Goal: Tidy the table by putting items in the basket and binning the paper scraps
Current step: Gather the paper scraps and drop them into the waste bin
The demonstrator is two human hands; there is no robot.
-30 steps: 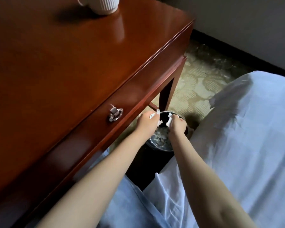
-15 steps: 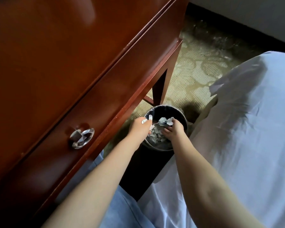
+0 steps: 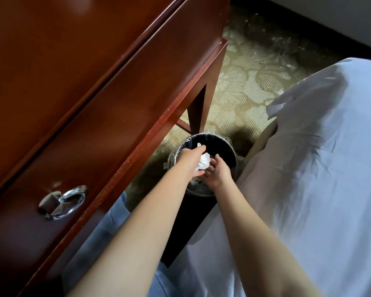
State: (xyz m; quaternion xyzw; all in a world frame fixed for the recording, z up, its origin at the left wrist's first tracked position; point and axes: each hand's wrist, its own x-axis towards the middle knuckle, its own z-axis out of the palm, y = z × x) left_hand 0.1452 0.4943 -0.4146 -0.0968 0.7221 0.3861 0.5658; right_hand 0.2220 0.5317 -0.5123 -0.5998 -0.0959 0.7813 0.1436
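Both my hands reach down over a round black bin (image 3: 227, 146) with a clear plastic liner, standing on the carpet by the table leg. My left hand (image 3: 190, 162) loosely cups a white wad of paper scraps (image 3: 204, 162) between thumb and fingers, right above the bin's opening. Just to its right, my right hand (image 3: 218, 175) has its fingers spread and nothing in it, almost touching the wad. More scraps (image 3: 198, 184) lie at the bottom of the bin, partly hidden by my hands. The basket is out of view.
The dark red wooden table (image 3: 73, 71) fills the left, with a drawer front and its metal ring pull (image 3: 62, 202). Its leg (image 3: 198, 108) stands just behind the bin. A white bedsheet (image 3: 308, 168) covers the right. Patterned carpet (image 3: 244, 71) lies beyond.
The view has tilted down and closer to the bin. My right hand has let go of its scraps and spread its fingers. My left hand has moved further over the opening with the wad.
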